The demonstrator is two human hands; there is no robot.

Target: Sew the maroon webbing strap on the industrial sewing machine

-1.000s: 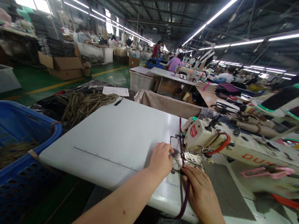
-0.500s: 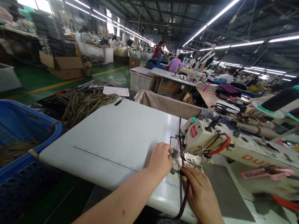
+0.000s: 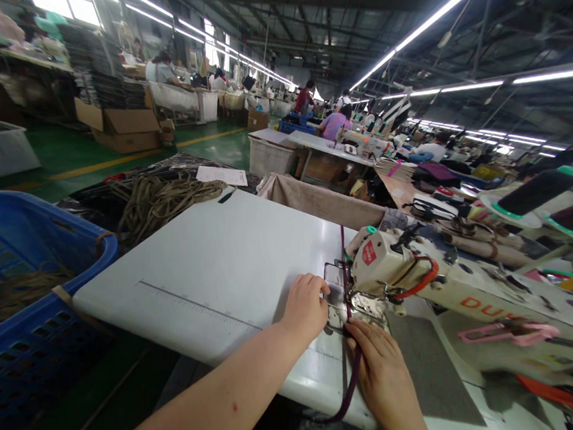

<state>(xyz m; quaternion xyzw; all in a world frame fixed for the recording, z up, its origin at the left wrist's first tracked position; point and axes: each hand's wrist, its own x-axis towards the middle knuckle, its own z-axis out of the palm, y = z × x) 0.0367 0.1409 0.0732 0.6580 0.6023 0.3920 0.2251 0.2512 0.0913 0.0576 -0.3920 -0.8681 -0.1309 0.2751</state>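
A narrow dark purple strap (image 3: 350, 397) runs from the table's front edge, past my right hand, under the head of a sewing machine (image 3: 371, 268) and on across the table behind it. My right hand (image 3: 382, 364) presses the strap just in front of the metal needle plate (image 3: 336, 314), thumb on one side and fingers closed over it. Left of the plate is my left hand (image 3: 304, 307), its fingers curled in with the tips at the plate's edge. Whatever those fingertips may hold is hidden.
The white sewing table (image 3: 210, 262) has a printed ruler. At left stands a blue plastic basket (image 3: 85, 273) with olive straps inside; more olive straps (image 3: 159, 199) lie behind the table. Pink thread snips (image 3: 510, 334) rest by the machine arm. Several people sit further back.
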